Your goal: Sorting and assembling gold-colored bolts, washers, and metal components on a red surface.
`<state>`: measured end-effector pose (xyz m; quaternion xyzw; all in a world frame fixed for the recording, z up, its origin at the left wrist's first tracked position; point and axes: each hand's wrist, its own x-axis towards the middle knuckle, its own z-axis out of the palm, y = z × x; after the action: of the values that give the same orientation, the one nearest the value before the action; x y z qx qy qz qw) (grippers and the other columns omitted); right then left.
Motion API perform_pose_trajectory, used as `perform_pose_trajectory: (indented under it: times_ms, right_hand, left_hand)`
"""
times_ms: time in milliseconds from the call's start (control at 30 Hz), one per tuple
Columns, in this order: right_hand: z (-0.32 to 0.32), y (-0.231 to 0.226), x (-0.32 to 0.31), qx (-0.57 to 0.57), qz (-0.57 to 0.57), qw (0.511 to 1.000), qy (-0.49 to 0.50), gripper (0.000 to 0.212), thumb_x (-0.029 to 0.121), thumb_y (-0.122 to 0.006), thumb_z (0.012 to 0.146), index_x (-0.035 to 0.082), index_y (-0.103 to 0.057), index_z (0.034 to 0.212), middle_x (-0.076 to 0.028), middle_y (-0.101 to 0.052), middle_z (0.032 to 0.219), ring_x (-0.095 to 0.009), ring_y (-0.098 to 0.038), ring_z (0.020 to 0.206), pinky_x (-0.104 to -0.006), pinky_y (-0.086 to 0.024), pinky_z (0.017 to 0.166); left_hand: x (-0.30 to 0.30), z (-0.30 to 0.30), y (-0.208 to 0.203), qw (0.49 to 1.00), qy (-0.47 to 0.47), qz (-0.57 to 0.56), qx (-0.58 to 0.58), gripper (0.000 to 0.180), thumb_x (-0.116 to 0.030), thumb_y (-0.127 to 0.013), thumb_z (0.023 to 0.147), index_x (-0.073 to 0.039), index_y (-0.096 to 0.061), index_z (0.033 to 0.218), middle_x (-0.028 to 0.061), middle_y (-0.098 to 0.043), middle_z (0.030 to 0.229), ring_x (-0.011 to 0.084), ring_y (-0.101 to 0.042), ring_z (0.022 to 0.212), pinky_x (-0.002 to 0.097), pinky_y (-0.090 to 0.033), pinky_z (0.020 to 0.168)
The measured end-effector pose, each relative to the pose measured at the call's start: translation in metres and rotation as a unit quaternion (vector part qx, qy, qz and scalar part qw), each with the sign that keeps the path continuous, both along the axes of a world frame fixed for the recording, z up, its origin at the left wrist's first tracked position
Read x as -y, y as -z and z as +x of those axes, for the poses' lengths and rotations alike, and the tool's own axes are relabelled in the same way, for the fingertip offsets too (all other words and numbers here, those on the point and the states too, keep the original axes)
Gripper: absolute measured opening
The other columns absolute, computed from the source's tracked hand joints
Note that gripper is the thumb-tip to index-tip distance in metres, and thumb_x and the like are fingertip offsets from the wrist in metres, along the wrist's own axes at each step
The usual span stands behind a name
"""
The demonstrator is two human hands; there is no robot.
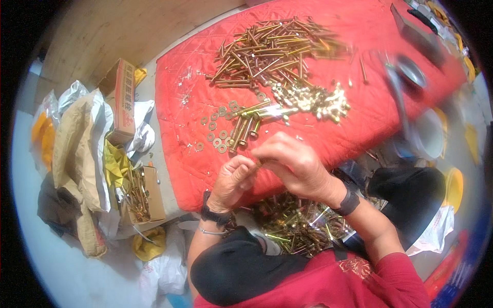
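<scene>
Above the near edge of the red quilted table, held the left hand and the right hand close together, with fingers curled inward. Showed a narrow grip on both sides, as if pinching something small; could not tell what, if anything, with only a brownish sliver visible at the fingertips.

Saw just beyond the hands a cluster of golden bolts, laid roughly side by side on the table, with flat washers scattered to the left, small shiny pieces, probably nuts, spread to the right, and a tangle of long bolts farther back. Noted another heap of bolts below the table edge, beside the dark-clothed left leg.

Judged a slipped pinch the likeliest trouble, given so narrow a hold right by the edge: could have dropped a small part into the lower heap and hardly picked it out again among like-coloured metal. Risked also nudging the cluster with the nearby right knuckles, and so rolling round shanks into the washers. Could likewise have mixed shiny pieces with long bolts, for want of any divider between those touching piles.
</scene>
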<state>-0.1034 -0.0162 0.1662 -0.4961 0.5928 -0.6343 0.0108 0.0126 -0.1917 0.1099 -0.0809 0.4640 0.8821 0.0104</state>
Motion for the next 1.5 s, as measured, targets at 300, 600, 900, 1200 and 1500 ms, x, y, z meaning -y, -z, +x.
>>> perform_pose_trajectory:
  times_ms: [300, 600, 900, 1200, 1500]
  right_hand:
    - [-0.007, 0.024, 0.000, -0.126, 0.129, 0.980, 0.080, 0.027, 0.004, -0.061, 0.083, 0.005, -0.062, 0.111, -0.011, -0.059, 0.087, -0.031, -0.062, 0.078, -0.0401, -0.051, 0.067]
    - [-0.014, 0.033, 0.001, -0.121, 0.137, 0.983, 0.032, 0.046, 0.004, -0.062, 0.086, 0.009, -0.054, 0.131, -0.013, -0.058, 0.085, -0.029, -0.060, 0.066, -0.0359, -0.051, 0.063]
    - [-0.010, 0.033, 0.001, -0.119, 0.186, 0.975, 0.036, 0.051, -0.003, -0.058, 0.080, 0.008, -0.053, 0.130, -0.016, -0.058, 0.088, -0.036, -0.062, 0.074, -0.0414, -0.051, 0.063]
    - [-0.011, 0.042, 0.002, 0.037, 0.086, 0.995, -0.019, 0.043, -0.011, -0.055, 0.081, 0.004, -0.057, 0.122, -0.010, -0.049, 0.082, -0.025, -0.053, 0.072, -0.0335, -0.046, 0.066]
    - [-0.018, 0.054, -0.013, -0.014, 0.160, 0.987, 0.014, 0.034, -0.003, -0.066, 0.080, 0.003, -0.061, 0.113, -0.010, -0.054, 0.085, -0.024, -0.057, 0.077, -0.0342, -0.046, 0.069]
  left_hand:
    - [-0.008, -0.002, 0.006, 0.998, -0.023, -0.062, 0.024, 0.017, -0.023, -0.063, 0.096, -0.006, -0.062, 0.100, -0.0035, -0.054, 0.073, 0.0034, -0.041, 0.057, 0.0179, -0.032, 0.051]
    - [-0.003, -0.002, 0.010, 0.996, -0.034, -0.077, 0.039, 0.018, -0.024, -0.060, 0.098, -0.007, -0.060, 0.099, -0.0001, -0.057, 0.074, 0.0044, -0.040, 0.055, 0.0193, -0.032, 0.051]
    - [-0.004, 0.000, 0.017, 0.996, -0.028, -0.068, 0.056, 0.019, -0.026, -0.062, 0.097, -0.007, -0.060, 0.099, -0.0018, -0.056, 0.074, 0.0039, -0.040, 0.056, 0.0188, -0.032, 0.051]
    - [-0.008, 0.001, 0.015, 0.995, -0.037, -0.057, 0.077, 0.016, -0.024, -0.059, 0.098, -0.008, -0.059, 0.094, -0.0019, -0.056, 0.074, 0.0037, -0.040, 0.054, 0.0191, -0.031, 0.050]
    - [-0.017, 0.002, 0.012, 0.970, -0.035, -0.225, 0.086, 0.013, -0.021, -0.060, 0.098, -0.008, -0.062, 0.096, -0.0012, -0.060, 0.076, 0.0032, -0.047, 0.059, 0.0197, -0.037, 0.052]
